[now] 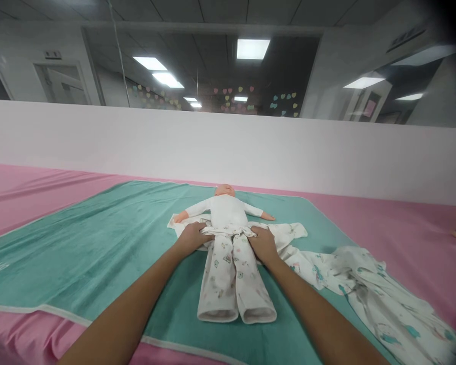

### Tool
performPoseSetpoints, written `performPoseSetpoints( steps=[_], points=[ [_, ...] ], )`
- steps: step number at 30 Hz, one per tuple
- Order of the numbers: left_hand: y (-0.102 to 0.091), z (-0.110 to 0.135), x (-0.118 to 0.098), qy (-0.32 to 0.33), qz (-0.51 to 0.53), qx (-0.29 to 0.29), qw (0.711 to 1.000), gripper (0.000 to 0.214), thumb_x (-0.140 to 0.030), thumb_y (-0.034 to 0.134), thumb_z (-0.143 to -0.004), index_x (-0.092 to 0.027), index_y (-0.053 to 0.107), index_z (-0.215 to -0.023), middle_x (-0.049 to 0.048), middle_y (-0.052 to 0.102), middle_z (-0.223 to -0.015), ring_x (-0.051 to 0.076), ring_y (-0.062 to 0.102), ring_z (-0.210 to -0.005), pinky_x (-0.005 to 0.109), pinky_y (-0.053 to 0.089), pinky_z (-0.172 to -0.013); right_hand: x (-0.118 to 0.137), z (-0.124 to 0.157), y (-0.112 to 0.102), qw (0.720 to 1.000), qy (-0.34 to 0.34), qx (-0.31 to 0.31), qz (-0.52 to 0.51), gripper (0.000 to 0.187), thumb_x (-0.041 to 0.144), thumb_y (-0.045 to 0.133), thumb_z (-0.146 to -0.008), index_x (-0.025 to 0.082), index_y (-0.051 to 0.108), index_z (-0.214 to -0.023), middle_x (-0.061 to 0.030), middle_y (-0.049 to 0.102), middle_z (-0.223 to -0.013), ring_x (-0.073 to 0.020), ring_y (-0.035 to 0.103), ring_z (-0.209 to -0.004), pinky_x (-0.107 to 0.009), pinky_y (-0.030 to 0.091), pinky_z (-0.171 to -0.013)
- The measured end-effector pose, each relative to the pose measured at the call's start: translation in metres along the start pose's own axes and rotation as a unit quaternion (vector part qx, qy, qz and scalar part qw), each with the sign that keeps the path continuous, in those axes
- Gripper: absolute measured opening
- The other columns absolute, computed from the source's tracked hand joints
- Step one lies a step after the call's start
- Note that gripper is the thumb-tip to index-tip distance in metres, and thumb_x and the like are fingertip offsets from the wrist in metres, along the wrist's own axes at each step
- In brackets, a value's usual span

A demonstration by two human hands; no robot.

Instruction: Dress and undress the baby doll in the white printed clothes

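Two hands on record: left hand (pixel 192 238) and right hand (pixel 264 245), fingers (pixel 205 235) extended flat, grip indeterminate, on the gathered waist of soft printed cotton trousers (pixel 228 279) on a smooth infant doll (pixel 228 210), atop a plush teal towel (pixel 99 253); loose printed cloth (pixel 365 289) at 4 o'clock.

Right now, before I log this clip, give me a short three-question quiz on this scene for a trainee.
1. True or false: the left hand and the right hand both rest on the printed cloth at the baby doll's middle.
2. The doll lies on: a) its back, b) its front, c) its side?
3. What colour is the towel under the doll?

Key: 1 true; 2 a; 3 teal.
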State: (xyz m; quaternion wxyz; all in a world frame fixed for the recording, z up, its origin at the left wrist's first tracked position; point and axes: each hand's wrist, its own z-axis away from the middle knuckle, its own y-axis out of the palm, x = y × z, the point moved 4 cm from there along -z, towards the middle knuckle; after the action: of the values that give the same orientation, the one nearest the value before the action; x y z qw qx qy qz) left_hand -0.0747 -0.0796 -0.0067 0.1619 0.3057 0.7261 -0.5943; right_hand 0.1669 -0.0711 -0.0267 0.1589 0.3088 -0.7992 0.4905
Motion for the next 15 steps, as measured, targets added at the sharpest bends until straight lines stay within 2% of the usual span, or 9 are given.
performPoseSetpoints(
  steps=[3,6,9,13,15],
  points=[
    [0.000,0.005,-0.003,0.007,0.056,0.060,0.997,0.030,-0.046,0.054,-0.068,-0.017,0.057,-0.073,0.0020,0.060,-0.076,0.022,0.054,-0.075,0.027,0.037,-0.064,-0.001,-0.001,-0.002,0.998,-0.018,0.045,-0.051,0.027,0.036,0.043,-0.077,0.019,0.040,-0.057,0.0020,0.047,-0.060,-0.0136,0.042,-0.062,-0.025,0.028,-0.058],
    [-0.005,0.012,-0.008,0.032,0.105,0.140,0.984,0.038,-0.045,0.060,-0.065,-0.019,0.058,-0.093,0.0024,0.062,-0.094,0.023,0.054,-0.088,0.026,0.039,-0.070,-0.005,0.000,-0.008,0.986,-0.013,0.115,-0.118,0.025,0.046,0.048,-0.077,0.021,0.048,-0.077,0.0036,0.045,-0.068,-0.0132,0.041,-0.064,-0.025,0.031,-0.061],
    [-0.008,0.016,-0.012,0.043,0.128,0.192,0.972,0.050,-0.043,0.067,-0.060,-0.021,0.057,-0.104,0.0018,0.060,-0.107,0.025,0.053,-0.097,0.025,0.039,-0.076,-0.006,0.001,-0.013,0.971,-0.002,0.185,-0.149,0.041,0.052,0.061,-0.067,0.022,0.047,-0.092,0.0044,0.042,-0.072,-0.0123,0.039,-0.064,-0.024,0.031,-0.060],
    [-0.005,0.017,-0.014,0.037,0.101,0.209,0.972,0.035,-0.047,0.064,-0.061,-0.020,0.063,-0.083,-0.0001,0.063,-0.087,0.024,0.055,-0.085,0.025,0.038,-0.070,0.002,0.003,-0.018,0.954,-0.026,0.256,-0.156,0.040,0.052,0.065,-0.062,0.020,0.043,-0.070,0.0053,0.035,-0.067,-0.0104,0.032,-0.060,-0.023,0.027,-0.057],
    [-0.006,0.017,-0.014,0.011,0.092,0.183,0.979,0.034,-0.047,0.068,-0.056,-0.019,0.063,-0.073,-0.0004,0.062,-0.078,0.023,0.055,-0.079,0.025,0.037,-0.066,0.005,0.004,-0.020,0.947,-0.024,0.283,-0.153,0.042,0.053,0.064,-0.063,0.019,0.039,-0.062,0.0055,0.031,-0.062,-0.0097,0.028,-0.058,-0.023,0.024,-0.055]
  ],
)
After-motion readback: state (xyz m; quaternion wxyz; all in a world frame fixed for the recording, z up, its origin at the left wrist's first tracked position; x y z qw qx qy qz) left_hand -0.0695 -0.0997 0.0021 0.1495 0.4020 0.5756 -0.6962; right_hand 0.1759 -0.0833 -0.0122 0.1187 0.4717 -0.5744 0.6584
